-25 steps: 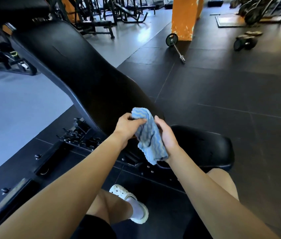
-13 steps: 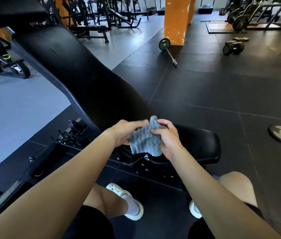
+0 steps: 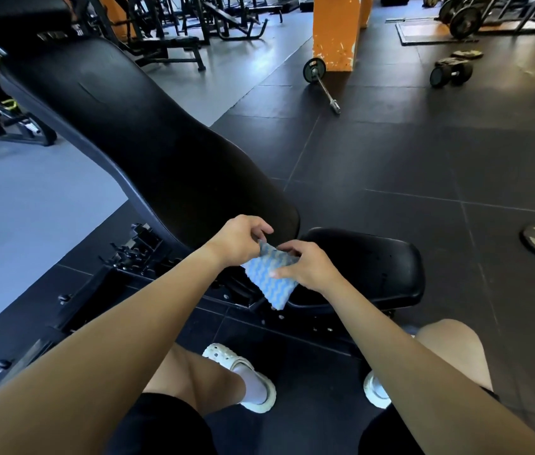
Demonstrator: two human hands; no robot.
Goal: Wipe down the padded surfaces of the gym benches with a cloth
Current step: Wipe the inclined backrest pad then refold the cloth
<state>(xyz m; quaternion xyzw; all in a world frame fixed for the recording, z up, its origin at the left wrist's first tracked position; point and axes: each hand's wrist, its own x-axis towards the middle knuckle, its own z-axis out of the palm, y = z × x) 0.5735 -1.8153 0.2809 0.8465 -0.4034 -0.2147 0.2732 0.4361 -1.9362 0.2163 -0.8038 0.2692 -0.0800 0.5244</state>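
Now both hands, left hand (image 3: 238, 239) and right hand (image 3: 309, 266), pinch the cloth (image 3: 267, 277) between them.

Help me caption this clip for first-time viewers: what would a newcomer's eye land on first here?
First, the blue wavy-striped cloth at centre, in the grip of the left hand and the right hand, in front of the black seat pad. Next, the long black backrest pad sloping up to the upper left. Then the orange pillar at the top, with a barbell on the floor beside it.
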